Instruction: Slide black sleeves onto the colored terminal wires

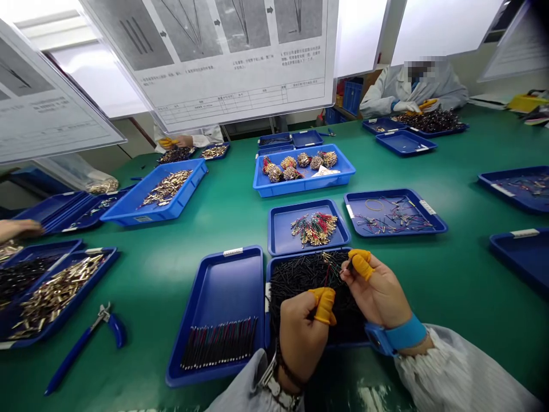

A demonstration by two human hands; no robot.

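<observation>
Both hands are over a blue tray of short black tubes (295, 277). My left hand (305, 332) is closed, its yellow-covered fingertips pinched on thin coloured wires (329, 273) with gold tips. To its right, my right hand (377, 289) pinches a small black tube (350, 265) beside the wires. Left of them, a blue tray (231, 272) holds a row of black-sleeved wires (221, 343). Behind the tube tray, another blue tray (278, 229) carries a fanned pile of red and green wires with gold ends (315, 229).
Blue-handled pliers (86, 343) lie at the left, near trays of gold metal parts (60, 292). A tray of loose wires (394, 217) stands behind my right hand. Farther back is a bin of wire bundles (304, 183). Printed sheets hang above. Other people sit across the table.
</observation>
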